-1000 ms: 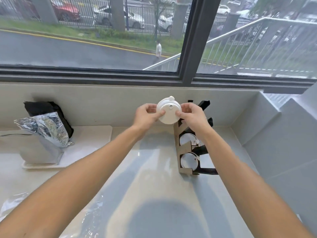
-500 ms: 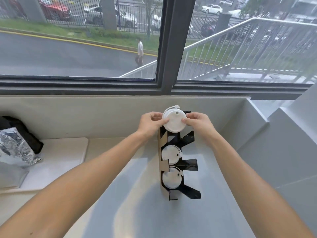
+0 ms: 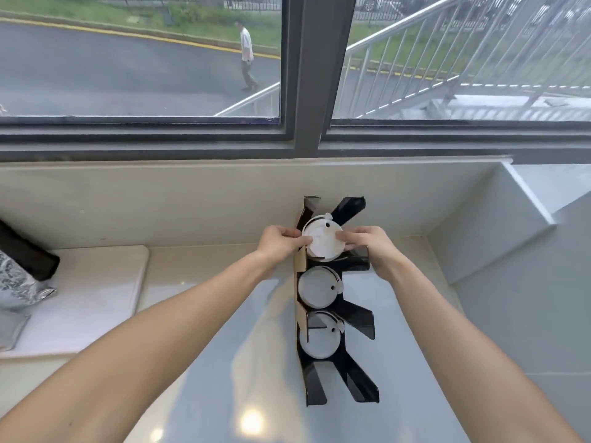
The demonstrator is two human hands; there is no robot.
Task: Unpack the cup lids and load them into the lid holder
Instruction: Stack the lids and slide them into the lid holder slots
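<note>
So a stack of white cup lids (image 3: 323, 241) is being held over the top slot of the black lid holder (image 3: 353, 318), which stands near the desk's (image 3: 224, 378) back edge, toward the right corner. The left hand (image 3: 279, 243) and right hand (image 3: 367, 243) are both pinched on the stack's rim, one per side. Loading is clearly the step in hand: two lower slots already show lids, and the top one is being filled. Next, the stack probably needs to be lowered straight between the angled fins and seated before it's let go. No brand, label or writing can be read anywhere, not even on the lids.
</note>
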